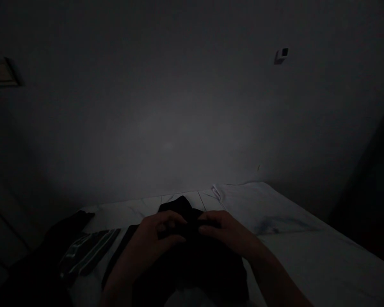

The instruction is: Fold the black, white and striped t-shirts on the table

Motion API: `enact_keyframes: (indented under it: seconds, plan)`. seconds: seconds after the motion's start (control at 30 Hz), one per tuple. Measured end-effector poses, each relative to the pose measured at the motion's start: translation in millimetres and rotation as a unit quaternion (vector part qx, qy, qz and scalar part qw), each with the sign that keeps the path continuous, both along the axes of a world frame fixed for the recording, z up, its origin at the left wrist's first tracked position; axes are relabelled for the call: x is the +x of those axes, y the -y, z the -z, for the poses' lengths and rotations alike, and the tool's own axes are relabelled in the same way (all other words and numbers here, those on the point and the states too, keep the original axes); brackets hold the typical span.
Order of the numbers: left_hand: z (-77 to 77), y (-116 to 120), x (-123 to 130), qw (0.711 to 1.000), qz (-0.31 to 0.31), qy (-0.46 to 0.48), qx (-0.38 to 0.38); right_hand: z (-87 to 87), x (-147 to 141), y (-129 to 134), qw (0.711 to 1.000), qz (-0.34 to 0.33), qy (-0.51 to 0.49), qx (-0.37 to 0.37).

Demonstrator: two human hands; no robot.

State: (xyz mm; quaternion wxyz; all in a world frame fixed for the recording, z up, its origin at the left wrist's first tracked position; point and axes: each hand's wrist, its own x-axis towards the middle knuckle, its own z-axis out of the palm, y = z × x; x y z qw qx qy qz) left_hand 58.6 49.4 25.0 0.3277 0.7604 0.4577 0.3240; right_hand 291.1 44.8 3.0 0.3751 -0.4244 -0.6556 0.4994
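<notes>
A black garment [192, 264], its exact kind lost in the dark, lies in front of me on a white marble-patterned surface [307, 260]. My left hand [161, 234] is on its left part, thumb and fingers closed on the cloth. Opposite it, my right hand [219, 228] pinches the same garment, with thumb and forefinger facing the left hand. A small gap of black cloth separates the two hands. Poor light hides the folds between my fingers.
To the right behind my hands lies a flat white cloth [259, 204]. A dark striped cloth [89, 251] and more black clothing [48, 256] are at the left. Behind rises a grey wall [179, 106] with a small white box [283, 53] and a framed fixture [1, 72].
</notes>
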Motion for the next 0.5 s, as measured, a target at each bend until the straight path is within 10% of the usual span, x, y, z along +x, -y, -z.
enact_keyframes:
  seconds: [0.27, 0.43, 0.5]
  plan:
    - [17.4, -8, 20, 0.991, -0.049, -0.038, 0.121, 6.1, -9, -4, 0.995, 0.062, -0.031, 0.066]
    - [3.1, -32, -33, 0.928, -0.342, -0.039, 0.142, -2.6, 34, -12, 0.987, 0.136, -0.049, 0.077]
    - [-3.3, -37, -55, 0.921, -0.373, -0.044, 0.104, -4.2, 48, -13, 0.988, 0.122, -0.066, 0.066]
